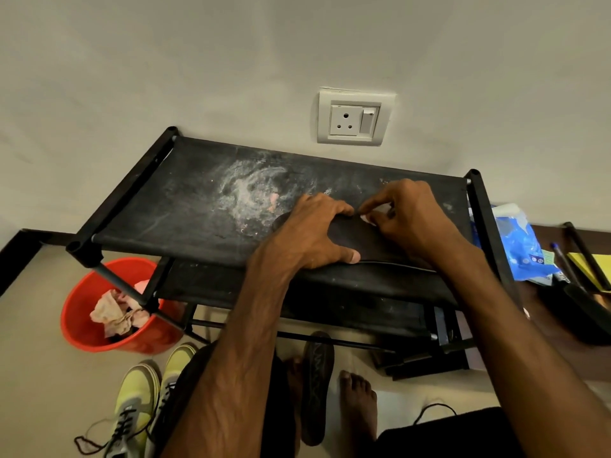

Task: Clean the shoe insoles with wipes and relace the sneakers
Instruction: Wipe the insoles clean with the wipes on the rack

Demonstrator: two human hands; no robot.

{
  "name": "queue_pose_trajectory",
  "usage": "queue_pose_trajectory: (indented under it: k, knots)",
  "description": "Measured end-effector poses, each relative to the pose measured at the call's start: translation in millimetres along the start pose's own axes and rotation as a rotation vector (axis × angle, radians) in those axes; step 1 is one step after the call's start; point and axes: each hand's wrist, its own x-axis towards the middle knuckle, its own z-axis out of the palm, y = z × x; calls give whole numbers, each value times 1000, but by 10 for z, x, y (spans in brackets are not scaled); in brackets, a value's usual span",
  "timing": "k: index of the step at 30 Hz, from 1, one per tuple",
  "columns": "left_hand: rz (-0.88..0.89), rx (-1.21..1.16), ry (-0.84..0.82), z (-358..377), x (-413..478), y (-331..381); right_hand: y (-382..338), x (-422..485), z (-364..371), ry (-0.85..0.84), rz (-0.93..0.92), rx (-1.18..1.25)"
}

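The dusty black fabric shoe rack [198, 206] stands against a pale wall, below a socket [353, 120]. A red bucket [86, 312] and yellow-green sneakers [139, 401] sit on the floor at its left. A black insole [363, 242] lies flat at the top shelf's front right. The left hand [314, 233] grips it across its width. The right hand [410, 219] pinches a white wipe [373, 214] against it.

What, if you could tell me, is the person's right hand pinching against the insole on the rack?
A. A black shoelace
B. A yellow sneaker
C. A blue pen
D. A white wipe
D: the right hand pinches a white wipe on the black insole, which the left hand holds on the rack.
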Motion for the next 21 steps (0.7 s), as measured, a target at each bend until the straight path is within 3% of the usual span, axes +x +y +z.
queue_pose_trajectory:
  k: [14,21]
  knots:
    - [-34,-18,26,17,19,-6,-145,-412,-291,-351,-40,-41]
    - [-23,-14,8,12,23,-9,-128,-273,-74,-154,14,-1]
